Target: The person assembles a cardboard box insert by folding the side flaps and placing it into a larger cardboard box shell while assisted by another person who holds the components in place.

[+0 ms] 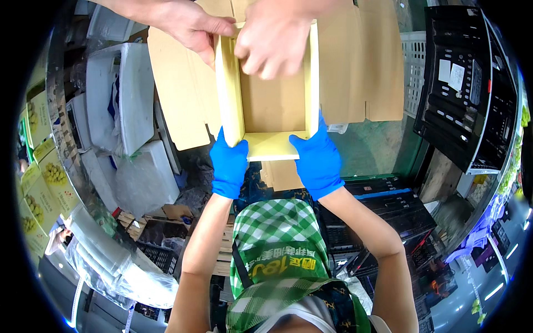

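Note:
A yellow cardboard box (272,147) with a brown inner floor lies open at the top centre. My left hand (229,166), in a blue glove, grips its near left corner with the thumb over the edge. My right hand (319,164), gloved the same way, holds the near right corner. A co-worker's bare left-side hand (194,26) takes the far left wall from outside. Their other hand (275,41) is curled inside the far end and hides what its fingers touch.
Flat brown cardboard sheets (355,66) lie under and beside the box. White foam boxes (139,94) stand on the left. Black plastic crates (455,83) are stacked on the right, near a white perforated crate (413,66). Printed yellow-green cartons (55,172) sit far left.

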A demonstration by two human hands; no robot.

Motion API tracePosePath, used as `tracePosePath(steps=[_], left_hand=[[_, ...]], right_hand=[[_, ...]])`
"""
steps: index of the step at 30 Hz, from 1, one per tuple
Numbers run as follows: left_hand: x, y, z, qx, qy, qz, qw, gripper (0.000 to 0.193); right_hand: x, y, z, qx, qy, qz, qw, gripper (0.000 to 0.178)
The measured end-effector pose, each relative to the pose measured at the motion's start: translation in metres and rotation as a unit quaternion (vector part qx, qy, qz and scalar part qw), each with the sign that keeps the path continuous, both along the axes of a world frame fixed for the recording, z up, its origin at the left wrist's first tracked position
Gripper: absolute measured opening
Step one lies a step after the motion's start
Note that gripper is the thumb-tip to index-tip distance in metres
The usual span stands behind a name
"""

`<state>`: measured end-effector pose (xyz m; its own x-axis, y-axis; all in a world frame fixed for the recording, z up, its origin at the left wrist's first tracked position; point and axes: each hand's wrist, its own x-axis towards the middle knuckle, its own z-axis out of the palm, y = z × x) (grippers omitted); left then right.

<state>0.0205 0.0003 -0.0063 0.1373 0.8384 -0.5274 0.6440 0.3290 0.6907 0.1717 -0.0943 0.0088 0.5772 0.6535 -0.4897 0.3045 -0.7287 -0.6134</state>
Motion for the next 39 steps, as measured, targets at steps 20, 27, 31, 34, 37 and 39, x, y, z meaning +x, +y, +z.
tracePosePath(steps=[20,27,31,34,37,39], left_hand=[[0.005,0.003,-0.003,0.071,0.000,-0.083,0.994,0.041],[-0.016,0.011,0.007,-0.204,-0.220,0.085,0.950,0.049],[-0.024,0.000,0.011,-0.122,-0.174,-0.037,0.977,0.048],[-0.024,-0.004,0.009,-0.072,-0.160,-0.060,0.983,0.048],[-0.021,-0.001,0.003,-0.097,-0.183,-0.010,0.978,0.046],[-0.018,0.001,-0.001,-0.103,-0.118,-0.018,0.988,0.044]], right_hand=[[0.016,0.023,0.012,-0.055,-0.259,0.568,0.779,0.061],[0.015,0.052,0.005,-0.125,0.099,0.586,0.795,0.085],[0.028,0.076,0.010,-0.266,0.142,0.628,0.717,0.086],[0.032,0.084,0.014,-0.263,0.124,0.657,0.696,0.085],[0.031,0.090,0.011,-0.229,0.109,0.679,0.689,0.085],[0.030,0.091,0.005,-0.237,0.120,0.692,0.671,0.087]])
